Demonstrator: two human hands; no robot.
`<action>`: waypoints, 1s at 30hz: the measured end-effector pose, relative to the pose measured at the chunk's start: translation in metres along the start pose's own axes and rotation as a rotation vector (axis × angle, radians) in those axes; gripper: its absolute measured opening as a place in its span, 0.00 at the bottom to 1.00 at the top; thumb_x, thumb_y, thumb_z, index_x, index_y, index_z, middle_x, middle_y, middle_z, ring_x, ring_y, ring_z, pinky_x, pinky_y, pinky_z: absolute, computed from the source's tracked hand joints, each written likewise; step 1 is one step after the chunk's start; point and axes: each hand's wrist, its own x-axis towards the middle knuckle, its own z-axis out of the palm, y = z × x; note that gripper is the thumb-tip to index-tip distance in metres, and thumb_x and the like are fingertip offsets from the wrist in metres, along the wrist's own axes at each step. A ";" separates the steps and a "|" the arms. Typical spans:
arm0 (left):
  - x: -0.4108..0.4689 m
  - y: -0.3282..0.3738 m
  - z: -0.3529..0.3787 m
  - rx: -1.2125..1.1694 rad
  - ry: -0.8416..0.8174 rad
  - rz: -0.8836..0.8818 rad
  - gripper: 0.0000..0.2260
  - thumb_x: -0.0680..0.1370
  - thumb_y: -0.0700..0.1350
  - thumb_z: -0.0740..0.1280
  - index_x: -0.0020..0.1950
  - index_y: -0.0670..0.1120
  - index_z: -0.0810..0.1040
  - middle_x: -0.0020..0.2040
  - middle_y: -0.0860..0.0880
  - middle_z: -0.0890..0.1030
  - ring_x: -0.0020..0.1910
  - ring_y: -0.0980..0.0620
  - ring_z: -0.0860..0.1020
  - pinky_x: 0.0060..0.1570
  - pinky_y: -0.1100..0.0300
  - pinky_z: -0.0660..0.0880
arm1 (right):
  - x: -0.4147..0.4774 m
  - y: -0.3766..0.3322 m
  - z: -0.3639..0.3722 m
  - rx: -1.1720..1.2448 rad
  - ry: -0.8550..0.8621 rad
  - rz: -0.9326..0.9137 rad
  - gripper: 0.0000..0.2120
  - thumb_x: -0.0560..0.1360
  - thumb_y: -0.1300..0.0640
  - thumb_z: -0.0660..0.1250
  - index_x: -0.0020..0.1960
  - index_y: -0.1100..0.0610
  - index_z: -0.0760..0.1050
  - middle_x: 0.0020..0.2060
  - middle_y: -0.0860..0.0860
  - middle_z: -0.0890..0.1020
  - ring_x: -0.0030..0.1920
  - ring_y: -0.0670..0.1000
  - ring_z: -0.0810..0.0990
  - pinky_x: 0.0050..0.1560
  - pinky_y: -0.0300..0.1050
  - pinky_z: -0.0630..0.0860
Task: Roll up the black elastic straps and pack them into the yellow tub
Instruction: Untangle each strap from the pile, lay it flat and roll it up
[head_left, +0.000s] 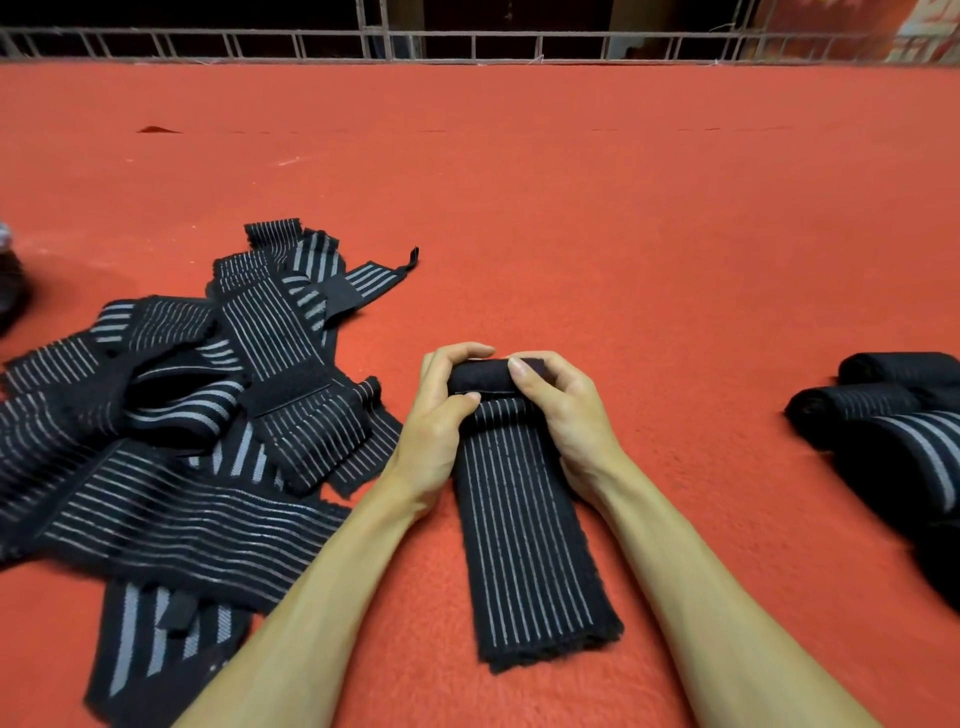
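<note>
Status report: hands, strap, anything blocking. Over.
Left hand and right hand gripping the strap at its rolled end. Tail flat, unrolled. Loose pile left, finished rolls right; nothing across the tail.

Loose straps (171, 441) left, apparent rolls (883, 410) right

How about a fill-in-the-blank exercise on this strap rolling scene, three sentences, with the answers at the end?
1. The tangled pile of unrolled straps lies to the person's ____.
2. The finished rolls lie to the person's ____.
3. The left hand and right hand grip the rolled end of the striped strap, whose flat tail points ____ the person.
Missing words: left, right, toward.
</note>
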 end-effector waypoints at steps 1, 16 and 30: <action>0.000 0.000 0.000 -0.014 -0.004 -0.014 0.15 0.71 0.46 0.62 0.54 0.61 0.77 0.62 0.39 0.72 0.59 0.47 0.74 0.58 0.54 0.72 | 0.000 0.000 -0.001 0.011 -0.011 -0.019 0.10 0.72 0.53 0.69 0.51 0.57 0.78 0.45 0.54 0.81 0.47 0.51 0.79 0.54 0.50 0.74; 0.002 0.002 0.006 -0.201 0.210 -0.062 0.07 0.82 0.44 0.59 0.57 0.44 0.71 0.45 0.51 0.82 0.42 0.58 0.81 0.43 0.63 0.77 | -0.005 -0.004 0.001 0.021 -0.078 -0.034 0.20 0.73 0.61 0.72 0.64 0.59 0.72 0.55 0.55 0.80 0.49 0.43 0.81 0.52 0.38 0.77; 0.007 0.000 0.001 -0.205 0.423 -0.126 0.04 0.82 0.45 0.60 0.56 0.48 0.73 0.50 0.49 0.80 0.48 0.54 0.80 0.48 0.59 0.77 | -0.006 -0.005 -0.010 0.085 -0.390 0.102 0.39 0.69 0.73 0.69 0.75 0.55 0.57 0.56 0.61 0.75 0.54 0.54 0.79 0.55 0.45 0.78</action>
